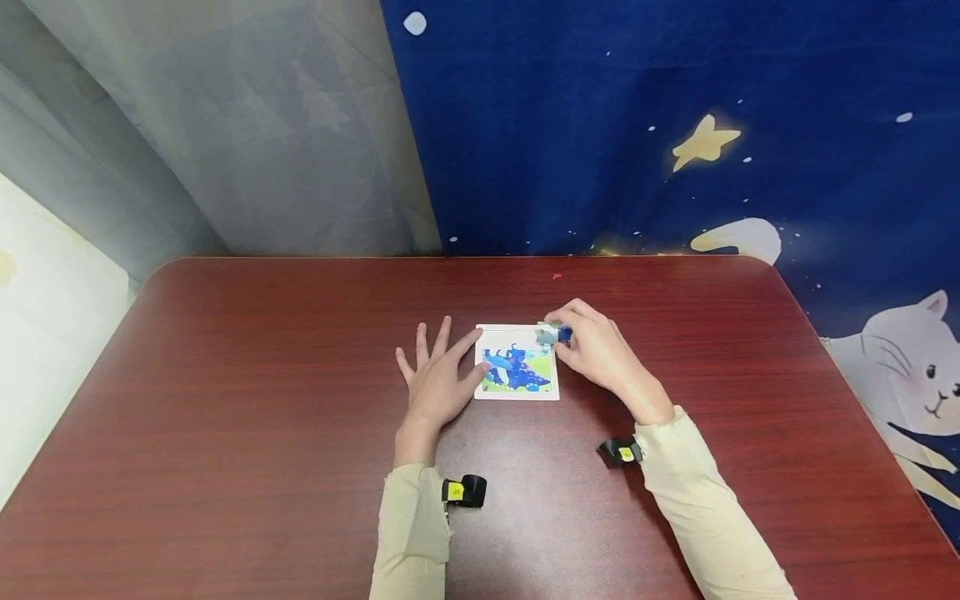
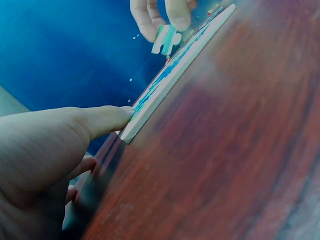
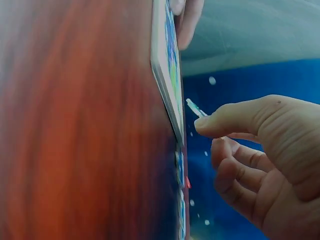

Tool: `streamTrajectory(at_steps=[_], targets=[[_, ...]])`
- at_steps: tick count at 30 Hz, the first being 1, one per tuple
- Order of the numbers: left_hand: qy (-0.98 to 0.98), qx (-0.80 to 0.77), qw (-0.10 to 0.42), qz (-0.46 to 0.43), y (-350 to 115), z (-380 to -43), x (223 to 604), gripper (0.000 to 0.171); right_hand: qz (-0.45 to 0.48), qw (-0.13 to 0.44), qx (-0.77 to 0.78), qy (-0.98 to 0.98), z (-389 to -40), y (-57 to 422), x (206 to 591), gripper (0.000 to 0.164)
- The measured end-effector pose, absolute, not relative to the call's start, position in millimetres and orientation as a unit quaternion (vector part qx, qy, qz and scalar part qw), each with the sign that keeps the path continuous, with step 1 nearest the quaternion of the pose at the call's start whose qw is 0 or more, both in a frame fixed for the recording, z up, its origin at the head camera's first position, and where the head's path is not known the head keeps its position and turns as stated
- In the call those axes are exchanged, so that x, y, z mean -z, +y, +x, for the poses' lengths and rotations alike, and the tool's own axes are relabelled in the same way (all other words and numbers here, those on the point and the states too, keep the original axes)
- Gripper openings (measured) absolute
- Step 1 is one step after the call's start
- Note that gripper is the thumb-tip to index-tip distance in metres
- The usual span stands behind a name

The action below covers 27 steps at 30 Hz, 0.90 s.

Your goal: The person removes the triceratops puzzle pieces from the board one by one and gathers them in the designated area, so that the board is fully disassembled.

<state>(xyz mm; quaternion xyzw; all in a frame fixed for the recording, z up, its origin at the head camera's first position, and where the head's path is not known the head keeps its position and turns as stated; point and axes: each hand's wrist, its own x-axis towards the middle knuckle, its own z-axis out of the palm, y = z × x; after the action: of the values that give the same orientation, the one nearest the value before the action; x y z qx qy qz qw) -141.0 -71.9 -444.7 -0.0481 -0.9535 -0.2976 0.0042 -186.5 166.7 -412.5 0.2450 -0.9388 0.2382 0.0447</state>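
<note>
A white-framed jigsaw puzzle board (image 1: 517, 396) lies on the table, with a blue cartoon dinosaur filling its lower part and a bare white strip along the top. My left hand (image 1: 438, 387) spreads its fingers at the board's left side, its thumb resting on the picture and its index fingertip at the upper left corner. Over the board's upper right corner, my right hand (image 1: 600, 350) pinches a pale green and white puzzle piece (image 2: 166, 40) between thumb and fingers. In the right wrist view that piece (image 3: 196, 108) is tilted and held off the board.
Other puzzle pieces (image 3: 181, 215) lie flat beside the board, mostly hidden under my right hand in the head view. A tiny red scrap (image 1: 557, 276) sits near the far edge of the brown table (image 1: 262, 400). Grey and blue curtains (image 1: 562, 125) hang behind it.
</note>
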Motion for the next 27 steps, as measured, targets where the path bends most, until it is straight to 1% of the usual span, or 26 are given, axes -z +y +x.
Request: streamTrajectory(at_steps=[5,11,14,19,27], targets=[[-0.954,0.296,-0.001,-0.047,-72,-141,445,0.054,0.222,0.053,-0.250,-0.941,-189,184,409,0.033],[-0.952,0.303,0.009,-0.050,-72,-141,446,0.053,0.210,0.078,-0.264,-0.938,-193,203,403,0.033],[-0.951,0.304,0.011,-0.049,-72,-140,445,0.053,0.203,0.080,-0.265,-0.939,-195,211,401,0.033],[-0.952,0.302,0.010,-0.048,-73,-140,444,0.053,0.185,0.070,-0.254,-0.947,-198,223,401,0.033],[-0.952,0.302,0.010,-0.049,-72,-142,446,0.052,0.164,0.035,-0.257,-0.952,-198,238,396,0.032]])
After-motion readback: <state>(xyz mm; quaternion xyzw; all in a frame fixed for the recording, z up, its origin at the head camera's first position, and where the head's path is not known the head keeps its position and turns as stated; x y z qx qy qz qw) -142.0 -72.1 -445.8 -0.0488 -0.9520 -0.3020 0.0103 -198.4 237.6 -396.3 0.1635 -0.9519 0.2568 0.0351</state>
